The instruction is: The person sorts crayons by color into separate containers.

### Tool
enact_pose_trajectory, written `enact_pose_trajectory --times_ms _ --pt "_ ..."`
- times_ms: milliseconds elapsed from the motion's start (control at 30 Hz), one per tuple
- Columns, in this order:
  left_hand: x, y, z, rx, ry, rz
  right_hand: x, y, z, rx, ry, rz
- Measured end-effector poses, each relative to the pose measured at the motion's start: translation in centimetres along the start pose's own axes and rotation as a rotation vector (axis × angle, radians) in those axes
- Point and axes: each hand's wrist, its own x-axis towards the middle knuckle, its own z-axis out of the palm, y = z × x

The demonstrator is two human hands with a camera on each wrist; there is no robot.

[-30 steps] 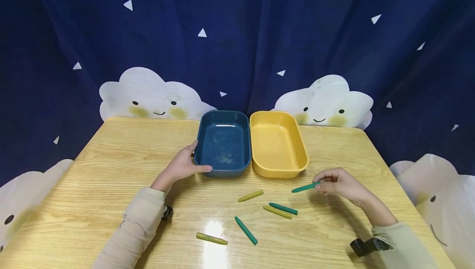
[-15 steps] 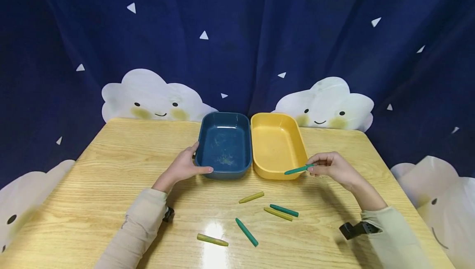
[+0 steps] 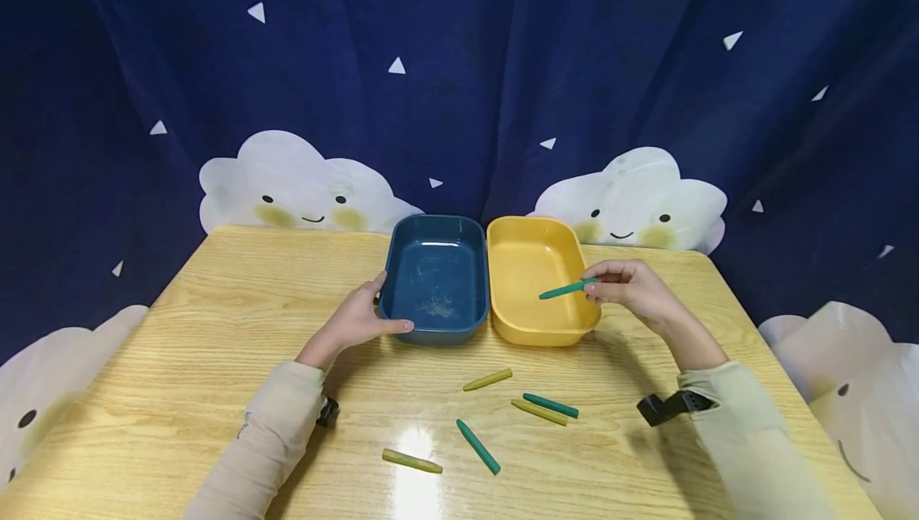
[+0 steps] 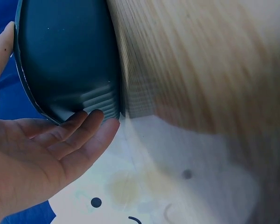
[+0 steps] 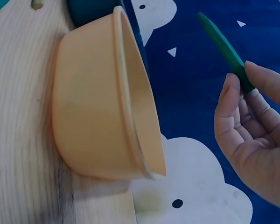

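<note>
My right hand (image 3: 628, 290) pinches a green crayon (image 3: 560, 292) by one end above the right part of the yellow bin (image 3: 540, 336). In the right wrist view the green crayon (image 5: 220, 43) points up and away from the thumb and fingers. My left hand (image 3: 355, 319) rests on the near left corner of the blue bin (image 3: 438, 336). Its thumb lies along the front rim, and in the left wrist view its loosely extended fingers (image 4: 91, 140) touch the ribbed outer wall of the blue bin (image 4: 67, 51).
Two more green crayons (image 3: 478, 447) (image 3: 550, 405) and three olive-yellow crayons (image 3: 487, 380) (image 3: 539, 411) (image 3: 412, 461) lie on the wooden table (image 3: 251, 297) before the bins. The bins stand side by side near the back edge, against a dark blue cloud-print curtain (image 3: 445, 65).
My right hand has carried the green crayon up and leftward, from the table in front of the yellow bin to above that bin. My left hand has stayed at the blue bin.
</note>
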Motion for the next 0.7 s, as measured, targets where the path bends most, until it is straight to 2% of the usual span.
enact_pose_trajectory --times_ms 267,700 --pt "0.0 0.0 0.1 -0.005 -0.007 0.010 1.4 -0.4 0.4 0.139 0.024 0.017" --pt "0.0 0.0 0.0 -0.011 0.003 -0.012 4.1 -2.2 2.0 0.377 0.082 0.031"
